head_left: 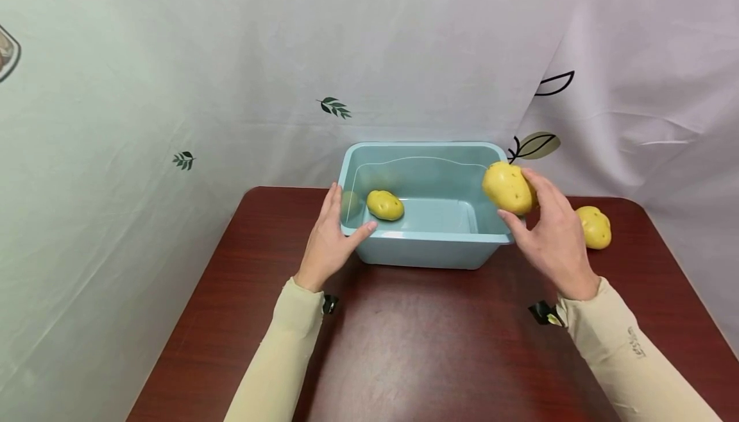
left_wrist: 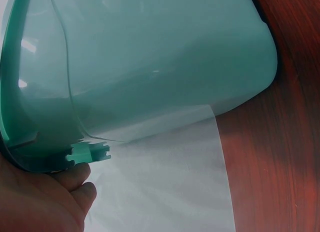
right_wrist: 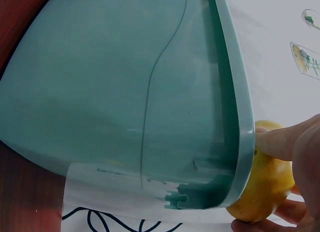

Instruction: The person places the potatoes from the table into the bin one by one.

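Note:
A light blue plastic bin stands on the table with one yellow potato lying inside, toward its left end. My left hand grips the bin's front left corner, thumb over the front rim; the left wrist view shows fingertips under the rim on the outside. Above the bin's right rim, my right hand holds another yellow potato between thumb and fingers. That potato appears just past the rim in the right wrist view, partly hidden by it.
A further potato lies on the dark red wooden table, right of the bin and just beyond my right hand. A pale cloth with leaf prints hangs close behind the table and along its sides.

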Tool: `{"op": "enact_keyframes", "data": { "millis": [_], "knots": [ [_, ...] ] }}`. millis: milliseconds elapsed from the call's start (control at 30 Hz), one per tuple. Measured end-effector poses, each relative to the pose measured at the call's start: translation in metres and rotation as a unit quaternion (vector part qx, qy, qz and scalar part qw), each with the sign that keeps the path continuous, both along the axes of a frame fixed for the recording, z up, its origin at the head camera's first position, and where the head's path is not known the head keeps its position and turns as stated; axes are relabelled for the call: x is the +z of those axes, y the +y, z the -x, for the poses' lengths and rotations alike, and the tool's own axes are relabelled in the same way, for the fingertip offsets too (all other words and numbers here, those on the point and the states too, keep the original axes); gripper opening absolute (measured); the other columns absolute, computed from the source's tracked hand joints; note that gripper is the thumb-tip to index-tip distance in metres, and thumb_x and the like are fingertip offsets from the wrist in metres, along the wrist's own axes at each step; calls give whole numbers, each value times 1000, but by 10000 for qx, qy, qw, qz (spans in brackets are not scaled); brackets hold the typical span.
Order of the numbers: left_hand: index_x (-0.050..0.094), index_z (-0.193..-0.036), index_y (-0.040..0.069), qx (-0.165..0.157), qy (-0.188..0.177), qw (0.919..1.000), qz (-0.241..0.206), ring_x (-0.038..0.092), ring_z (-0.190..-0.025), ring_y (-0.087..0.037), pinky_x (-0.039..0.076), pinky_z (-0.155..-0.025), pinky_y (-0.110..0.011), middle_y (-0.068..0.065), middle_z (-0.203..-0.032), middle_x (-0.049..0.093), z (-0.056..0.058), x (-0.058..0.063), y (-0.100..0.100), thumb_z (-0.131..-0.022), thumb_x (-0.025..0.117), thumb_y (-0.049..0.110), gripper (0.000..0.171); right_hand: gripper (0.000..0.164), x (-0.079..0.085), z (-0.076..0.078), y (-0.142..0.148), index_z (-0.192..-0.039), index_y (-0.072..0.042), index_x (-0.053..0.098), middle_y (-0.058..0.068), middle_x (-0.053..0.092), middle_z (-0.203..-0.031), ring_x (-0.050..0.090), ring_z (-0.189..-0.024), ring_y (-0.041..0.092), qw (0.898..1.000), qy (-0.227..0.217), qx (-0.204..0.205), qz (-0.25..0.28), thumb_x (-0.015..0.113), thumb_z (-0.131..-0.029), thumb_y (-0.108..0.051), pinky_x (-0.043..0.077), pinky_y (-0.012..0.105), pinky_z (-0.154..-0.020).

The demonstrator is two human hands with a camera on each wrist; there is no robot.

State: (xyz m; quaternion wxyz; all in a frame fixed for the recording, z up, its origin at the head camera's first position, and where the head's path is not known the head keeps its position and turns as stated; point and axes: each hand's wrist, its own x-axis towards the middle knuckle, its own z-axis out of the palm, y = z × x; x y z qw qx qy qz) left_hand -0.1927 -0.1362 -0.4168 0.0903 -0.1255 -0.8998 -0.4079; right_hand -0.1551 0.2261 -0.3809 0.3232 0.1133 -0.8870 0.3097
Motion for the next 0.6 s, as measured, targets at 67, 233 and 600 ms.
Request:
{"op": "enact_keyframes", "data": {
  "millis": [67, 233, 600],
  "knots": [
    [18, -161, 8, -1, -3, 10000, 3, 18, -152, -18, 28, -117, -48, 1, -168, 10, 0, 0, 0, -88, 63, 67, 104, 79, 0, 0, -1, -146, -4, 50, 20, 55, -141, 54, -123, 41, 10000, 38, 34, -8, 86, -76, -4, 43, 58, -97],
    [18, -161, 8, -3, -7, 10000, 11, 18, -152, -19, 28, -117, -49, 2, -168, 10, 0, 0, 1, -88, 63, 67, 104, 79, -1, 1, -3, -147, -4, 49, 19, 55, -142, 53, -124, 40, 9999, 11, 102, -11, 87, -76, -4, 43, 57, -97],
    [18, -161, 9, 11, -20, 10000, 32, 18, -152, -19, 28, -117, -49, 2, -168, 10, 0, 0, 1, -88, 63, 67, 103, 80, -5, 3, -9, -147, -5, 49, 19, 53, -144, 52, -124, 40, 9997, -138, 158, -83, 87, -78, -7, 44, 57, -96]
  ]
}}
